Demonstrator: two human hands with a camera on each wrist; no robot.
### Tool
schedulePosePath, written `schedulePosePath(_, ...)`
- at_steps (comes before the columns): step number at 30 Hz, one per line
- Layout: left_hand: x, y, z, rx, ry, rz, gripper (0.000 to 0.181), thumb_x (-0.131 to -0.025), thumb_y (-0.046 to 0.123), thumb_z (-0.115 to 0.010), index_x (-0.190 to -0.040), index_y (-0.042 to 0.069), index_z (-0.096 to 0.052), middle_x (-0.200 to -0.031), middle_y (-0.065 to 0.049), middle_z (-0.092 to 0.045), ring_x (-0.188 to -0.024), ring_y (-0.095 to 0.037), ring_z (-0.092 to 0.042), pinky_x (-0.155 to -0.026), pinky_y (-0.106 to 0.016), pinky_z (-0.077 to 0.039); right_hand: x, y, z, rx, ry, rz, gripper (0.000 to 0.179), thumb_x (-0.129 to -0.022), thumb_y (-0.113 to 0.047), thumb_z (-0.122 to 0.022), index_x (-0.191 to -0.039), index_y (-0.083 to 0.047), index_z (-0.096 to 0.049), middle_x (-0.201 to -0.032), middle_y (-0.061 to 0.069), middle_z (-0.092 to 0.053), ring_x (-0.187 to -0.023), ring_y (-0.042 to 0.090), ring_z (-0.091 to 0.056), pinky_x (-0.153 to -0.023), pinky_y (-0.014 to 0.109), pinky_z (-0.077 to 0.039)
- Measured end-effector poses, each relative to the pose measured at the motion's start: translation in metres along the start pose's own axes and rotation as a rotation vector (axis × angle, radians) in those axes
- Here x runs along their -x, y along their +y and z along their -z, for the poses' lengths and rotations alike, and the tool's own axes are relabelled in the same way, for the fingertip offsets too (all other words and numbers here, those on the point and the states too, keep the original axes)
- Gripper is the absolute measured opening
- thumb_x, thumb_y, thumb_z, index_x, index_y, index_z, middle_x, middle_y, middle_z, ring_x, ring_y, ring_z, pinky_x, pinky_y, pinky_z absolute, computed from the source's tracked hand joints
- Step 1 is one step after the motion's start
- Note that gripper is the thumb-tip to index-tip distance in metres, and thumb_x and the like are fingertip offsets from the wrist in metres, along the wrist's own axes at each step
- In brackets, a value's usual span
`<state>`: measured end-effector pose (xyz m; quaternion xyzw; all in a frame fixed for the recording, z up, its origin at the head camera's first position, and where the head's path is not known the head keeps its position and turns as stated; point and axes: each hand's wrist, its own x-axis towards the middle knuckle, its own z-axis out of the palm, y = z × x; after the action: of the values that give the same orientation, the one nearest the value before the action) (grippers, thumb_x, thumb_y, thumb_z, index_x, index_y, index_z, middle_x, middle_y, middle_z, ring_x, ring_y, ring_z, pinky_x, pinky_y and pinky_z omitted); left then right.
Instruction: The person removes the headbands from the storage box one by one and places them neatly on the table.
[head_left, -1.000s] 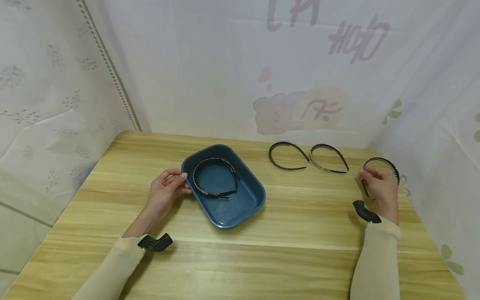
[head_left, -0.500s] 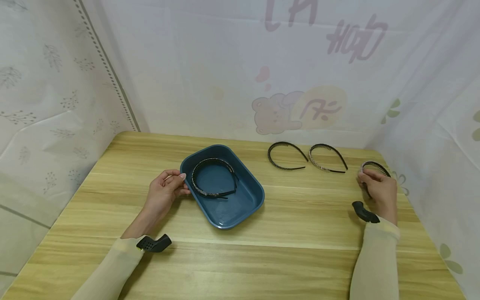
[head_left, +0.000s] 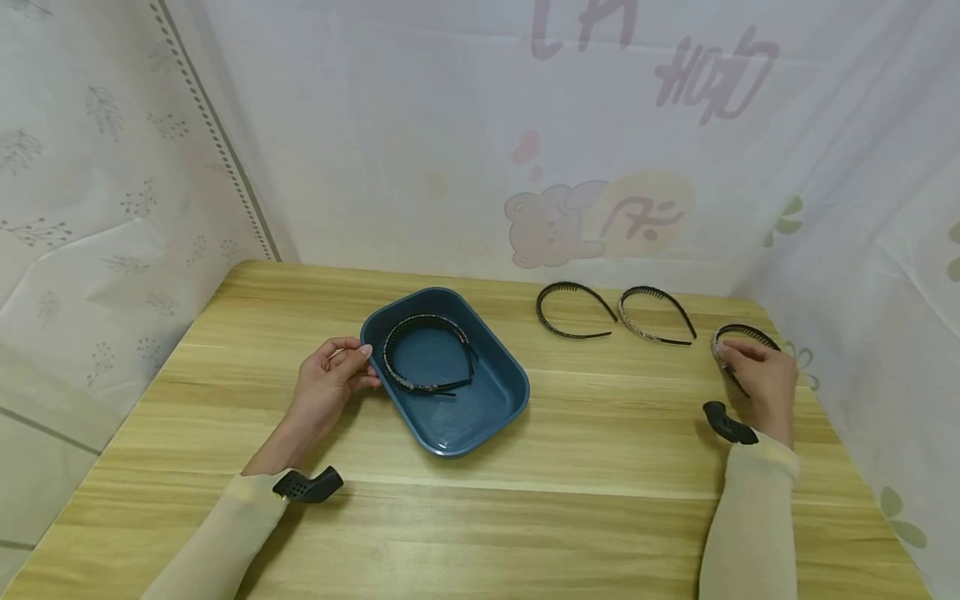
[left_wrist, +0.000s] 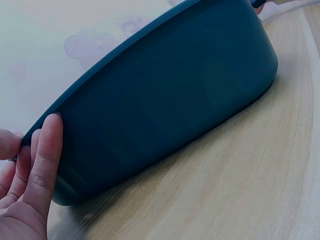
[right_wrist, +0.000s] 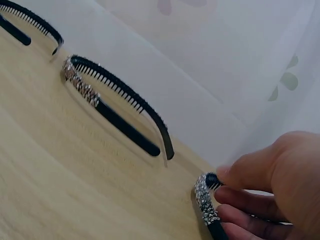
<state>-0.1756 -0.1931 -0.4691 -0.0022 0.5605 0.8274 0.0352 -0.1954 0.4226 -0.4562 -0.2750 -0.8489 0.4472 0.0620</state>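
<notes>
A blue plastic tray [head_left: 491, 425] sits at an angle on the table, with black glittery headbands [head_left: 420, 387] overlapping inside it. My left hand [head_left: 330, 379] pinches its near-left rim; in the left wrist view the fingers [left_wrist: 45, 160] lie along the outer wall. At the table's right end, my right hand [head_left: 761, 379] holds a toothed black headband [right_wrist: 204, 200] with silvery stones between thumb and fingers. The band appears to rest on the tabletop, and part of it is hidden behind the hand. Two more headbands lie left of it, one plainer [head_left: 551, 321] and one stone-covered [head_left: 637, 329].
The wooden table [head_left: 525, 533] reaches back to a printed white curtain [head_left: 420, 150]. More curtain [head_left: 885, 275] hangs close beside the right hand. Each wrist wears a small black camera mount, such as the left one [head_left: 309, 486].
The right hand lowered its headband towards the tabletop, then the band shifted slightly left, nearer the other two. The left hand and the tray have stayed where they were.
</notes>
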Motion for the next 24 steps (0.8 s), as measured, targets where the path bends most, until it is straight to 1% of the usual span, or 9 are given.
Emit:
schedulePosePath(4,0.000,0.000,0.000,0.012,-0.005,0.000,0.016,-0.102,0.009,-0.064,-0.111,0.005,-0.052,-0.077,0.000,-0.069,-0.065,-0.014,-0.069,-0.066,-0.026,-0.066,0.001,-0.005,0.002,-0.054,-0.032,0.021,0.053,-0.097,-0.048,-0.067,-0.137,-0.012,-0.065,-0.088,-0.033,-0.061,-0.085,-0.006,-0.060,-0.068,0.006,-0.050)
schedulePosePath(7,0.000,0.000,0.000,0.021,-0.008,-0.001,0.015,-0.102,0.008,-0.064,-0.110,0.006,-0.052,-0.076,-0.001,-0.069,-0.065,-0.014,-0.069,-0.066,-0.026,-0.066,0.001,-0.010,0.001,-0.102,-0.064,0.046,0.057,-0.097,-0.049,-0.067,-0.139,-0.010,-0.062,-0.092,-0.030,-0.063,-0.086,-0.007,-0.063,-0.071,0.005,-0.052)
schedulePosePath(11,0.001,0.000,0.000,0.018,-0.009,-0.008,0.014,-0.102,0.008,-0.064,-0.110,0.006,-0.052,-0.076,-0.001,-0.069,-0.066,-0.014,-0.069,-0.066,-0.025,-0.066,0.003,-0.017,-0.003,-0.095,-0.091,0.069,0.062,-0.095,-0.054,-0.067,-0.142,-0.013,-0.060,-0.099,-0.029,-0.060,-0.091,-0.007,-0.059,-0.076,0.008,-0.052)
schedulePosePath(13,0.001,0.001,0.000,0.011,-0.007,-0.009,0.014,-0.102,0.009,-0.064,-0.110,0.006,-0.052,-0.076,-0.001,-0.069,-0.067,-0.014,-0.069,-0.066,-0.025,-0.066,0.005,-0.020,-0.006,-0.048,-0.097,0.079,0.065,-0.095,-0.059,-0.063,-0.144,-0.017,-0.059,-0.103,-0.030,-0.056,-0.095,-0.006,-0.054,-0.079,0.012,-0.049)
schedulePosePath(15,0.001,0.001,0.000,0.007,-0.006,-0.010,0.015,-0.102,0.009,-0.064,-0.110,0.006,-0.052,-0.076,0.000,-0.069,-0.068,-0.014,-0.069,-0.067,-0.025,-0.066,0.006,-0.022,-0.008,-0.008,-0.097,0.085,0.066,-0.095,-0.063,-0.060,-0.145,-0.018,-0.058,-0.108,-0.028,-0.055,-0.101,-0.002,-0.052,-0.084,0.018,-0.047)
schedulePosePath(18,0.000,0.000,0.000,0.006,-0.006,-0.009,0.016,-0.102,0.009,-0.064,-0.111,0.005,-0.052,-0.077,0.000,-0.070,-0.068,-0.014,-0.069,-0.067,-0.025,-0.066,0.006,-0.026,-0.011,0.009,-0.103,0.074,0.069,-0.095,-0.066,-0.057,-0.147,-0.020,-0.056,-0.123,-0.017,-0.058,-0.117,0.009,-0.052,-0.097,0.032,-0.049)
schedulePosePath(21,0.000,0.000,0.000,0.005,-0.006,-0.010,0.016,-0.102,0.009,-0.064,-0.111,0.005,-0.052,-0.077,0.000,-0.070,-0.068,-0.013,-0.069,-0.067,-0.025,-0.066,0.006,-0.030,-0.012,0.018,-0.111,0.061,0.071,-0.094,-0.069,-0.055,-0.149,-0.024,-0.054,-0.139,-0.005,-0.057,-0.132,0.022,-0.048,-0.109,0.046,-0.046)
schedulePosePath(22,0.000,0.000,0.000,0.006,-0.006,-0.011,0.016,-0.102,0.009,-0.064,-0.111,0.005,-0.052,-0.077,0.000,-0.070,-0.068,-0.014,-0.069,-0.067,-0.025,-0.066,0.007,-0.032,-0.013,0.017,-0.114,0.062,0.071,-0.094,-0.070,-0.054,-0.150,-0.025,-0.053,-0.145,-0.001,-0.055,-0.135,0.025,-0.047,-0.111,0.049,-0.045)
schedulePosePath(24,0.000,-0.001,0.000,0.007,-0.005,-0.012,0.015,-0.102,0.009,-0.064,-0.110,0.005,-0.052,-0.077,0.000,-0.070,-0.068,-0.014,-0.069,-0.067,-0.025,-0.066,0.007,-0.036,-0.015,0.017,-0.124,0.073,0.072,-0.094,-0.070,-0.054,-0.151,-0.027,-0.051,-0.152,0.002,-0.052,-0.137,0.028,-0.045,-0.111,0.050,-0.044)
